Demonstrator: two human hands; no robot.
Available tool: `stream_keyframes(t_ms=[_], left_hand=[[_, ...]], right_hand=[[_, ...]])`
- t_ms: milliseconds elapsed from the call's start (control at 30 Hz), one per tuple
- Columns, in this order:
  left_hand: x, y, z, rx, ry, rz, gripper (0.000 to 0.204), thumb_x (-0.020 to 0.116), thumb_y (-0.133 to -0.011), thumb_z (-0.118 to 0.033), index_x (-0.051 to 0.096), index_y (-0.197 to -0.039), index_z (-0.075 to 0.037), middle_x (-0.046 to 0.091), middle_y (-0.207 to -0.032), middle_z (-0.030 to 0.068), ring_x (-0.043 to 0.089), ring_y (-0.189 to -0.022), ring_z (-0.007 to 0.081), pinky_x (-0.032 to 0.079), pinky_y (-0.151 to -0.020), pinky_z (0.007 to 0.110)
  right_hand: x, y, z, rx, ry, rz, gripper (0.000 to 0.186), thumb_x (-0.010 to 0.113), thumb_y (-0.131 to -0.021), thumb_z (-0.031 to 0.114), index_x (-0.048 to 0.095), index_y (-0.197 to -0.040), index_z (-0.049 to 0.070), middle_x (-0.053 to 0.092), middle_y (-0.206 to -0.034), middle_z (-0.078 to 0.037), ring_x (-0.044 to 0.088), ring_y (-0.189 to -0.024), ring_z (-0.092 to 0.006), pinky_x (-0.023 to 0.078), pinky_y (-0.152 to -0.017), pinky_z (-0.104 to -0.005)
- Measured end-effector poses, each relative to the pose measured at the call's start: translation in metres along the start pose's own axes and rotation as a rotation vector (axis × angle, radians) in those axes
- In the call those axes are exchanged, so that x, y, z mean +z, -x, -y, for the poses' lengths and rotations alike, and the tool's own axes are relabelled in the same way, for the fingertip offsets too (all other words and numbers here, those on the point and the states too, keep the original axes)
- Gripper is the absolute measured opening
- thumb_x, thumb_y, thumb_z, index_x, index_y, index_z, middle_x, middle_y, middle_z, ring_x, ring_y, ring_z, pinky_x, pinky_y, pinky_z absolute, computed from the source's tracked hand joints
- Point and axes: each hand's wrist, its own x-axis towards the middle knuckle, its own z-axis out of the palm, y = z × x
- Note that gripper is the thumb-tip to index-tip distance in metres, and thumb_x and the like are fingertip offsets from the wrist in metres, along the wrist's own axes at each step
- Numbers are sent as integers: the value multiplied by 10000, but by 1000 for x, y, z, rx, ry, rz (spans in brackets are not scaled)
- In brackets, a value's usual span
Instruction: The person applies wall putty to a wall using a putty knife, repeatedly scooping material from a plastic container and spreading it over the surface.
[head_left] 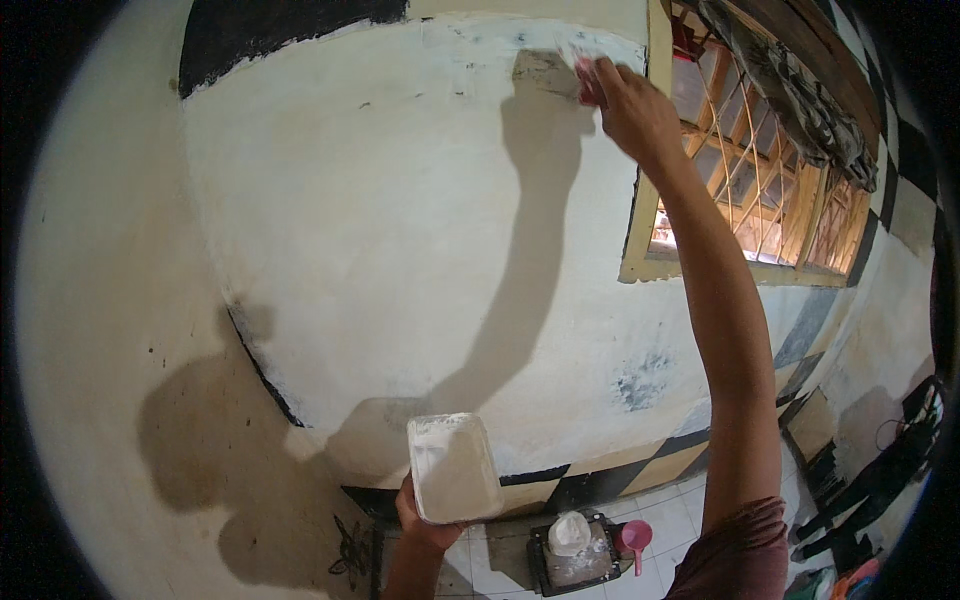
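My left hand (428, 520) grips a white rectangular plastic tub (455, 468) from below and its left side. Inside the tub is an off-white paste, smeared up to the rim. High at the upper right, my right hand (632, 105) is closed round a small pinkish-red tool (590, 82), blurred and mostly hidden by the fingers, so its kind cannot be told. The tool is at the wall (400, 220), close to the window frame. White coating covers much of this wall, with dark specks showing near the tool. My arm casts a long shadow across it.
A barred window (750, 170) with a yellow frame and a dark cloth stands right of my arm. Below, a small dark stool (578, 565) bears a white bag (569, 534), beside a pink dipper (635, 538) on the tiled floor. A person (890, 460) stands at the far right.
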Motion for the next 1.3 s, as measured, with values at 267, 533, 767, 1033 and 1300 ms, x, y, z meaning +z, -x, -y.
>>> stream_keyframes(t_ms=[267, 533, 767, 1033, 1300], left_hand=[[-21, 0, 3, -18, 62, 216, 567, 351, -935, -510, 530, -1348, -167, 589, -1285, 81, 608, -1117, 367, 505, -826, 627], [-31, -6, 5, 43, -98, 85, 689, 277, -918, -612, 421, -1441, -187, 484, -1410, 125, 501, -1256, 432, 418, -933, 728], [-40, -13, 15, -55, 134, 209, 691, 281, -918, -607, 426, -1441, -180, 489, -1410, 119, 500, -1263, 415, 419, -951, 700], [-21, -14, 22, -12, 72, 139, 681, 349, -921, -604, 454, -1416, -148, 543, -1340, 119, 560, -1196, 380, 465, -943, 641], [-23, -18, 31, 99, -191, 165, 717, 348, -913, -637, 426, -1433, -149, 530, -1358, 151, 546, -1217, 408, 460, -940, 667]], right_hand=[[25, 55, 24, -45, -130, 373, 283, 573, -869, 115, 516, -1144, 151, 642, -1018, -133, 650, -948, -354, 536, -736, -475], [-17, -1, -17, 74, -72, 79, 191, 564, -908, 157, 522, -1094, 159, 654, -946, -103, 654, -909, -357, 528, -735, -489], [36, 45, -10, -13, -145, 306, 214, 612, -892, 174, 531, -1090, 159, 630, -1012, -127, 643, -974, -333, 540, -761, -451], [-12, -30, -31, 28, -1, -65, 195, 513, -906, 114, 520, -1100, 116, 647, -999, -142, 651, -938, -373, 518, -798, -503], [49, 64, -15, -7, -159, 285, 282, 587, -910, 224, 539, -1179, 154, 642, -1095, -124, 623, -1062, -336, 523, -826, -468]])
